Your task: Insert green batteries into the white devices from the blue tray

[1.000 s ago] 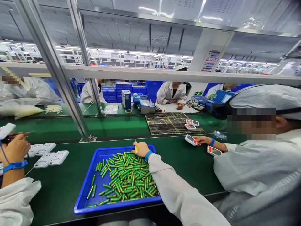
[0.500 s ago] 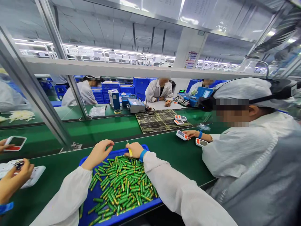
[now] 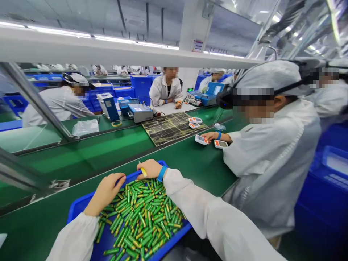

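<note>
Here's the blue tray [image 3: 78,204] on the green tabletop [image 3: 193,163], green cylinders [image 3: 145,217] heaped inside, nearer than both grips! Left hand [image 3: 104,190] curls by the far rim, can't tell whether it's clenched; right hand [image 3: 152,168] is closed around a slim yellow tool [image 3: 144,172] at that rim; beyond, a co-worker's hand [image 3: 210,136] touches a white-and-orange device [image 3: 201,140]

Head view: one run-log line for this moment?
left hand: at tray far rim | right hand: at far rim, holding yellow tool | tray: green cylinders, piled
</note>
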Demonstrator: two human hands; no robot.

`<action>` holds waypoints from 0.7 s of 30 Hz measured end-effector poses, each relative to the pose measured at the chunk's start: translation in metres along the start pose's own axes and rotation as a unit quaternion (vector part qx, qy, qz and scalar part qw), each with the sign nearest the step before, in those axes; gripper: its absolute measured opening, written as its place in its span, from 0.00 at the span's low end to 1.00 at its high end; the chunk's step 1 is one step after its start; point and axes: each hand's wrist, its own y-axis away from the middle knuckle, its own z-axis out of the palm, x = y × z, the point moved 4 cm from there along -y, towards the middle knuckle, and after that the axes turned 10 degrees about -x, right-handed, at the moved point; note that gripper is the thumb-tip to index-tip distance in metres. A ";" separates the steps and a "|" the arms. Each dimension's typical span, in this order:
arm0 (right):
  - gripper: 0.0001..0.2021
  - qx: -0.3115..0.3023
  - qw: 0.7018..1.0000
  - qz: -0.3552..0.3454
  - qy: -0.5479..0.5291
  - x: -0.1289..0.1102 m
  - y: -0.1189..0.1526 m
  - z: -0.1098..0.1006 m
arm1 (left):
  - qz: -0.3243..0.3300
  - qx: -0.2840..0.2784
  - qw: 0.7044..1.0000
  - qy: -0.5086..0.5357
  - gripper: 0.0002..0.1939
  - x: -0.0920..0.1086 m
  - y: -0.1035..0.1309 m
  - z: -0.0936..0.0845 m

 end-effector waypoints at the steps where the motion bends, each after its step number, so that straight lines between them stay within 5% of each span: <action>1: 0.19 0.001 1.000 -0.003 -0.006 0.001 0.000 0.000 | -0.001 -0.002 1.000 0.002 0.25 -0.001 -0.001 0.000; 16: 0.20 -0.019 0.999 -0.014 -0.023 0.002 0.002 -0.006 | -0.022 -0.114 0.990 0.074 0.32 -0.026 0.003 0.000; 21: 0.20 -0.024 0.999 -0.009 -0.030 0.002 0.002 -0.005 | -0.067 -0.117 0.991 -0.008 0.26 -0.052 0.008 -0.002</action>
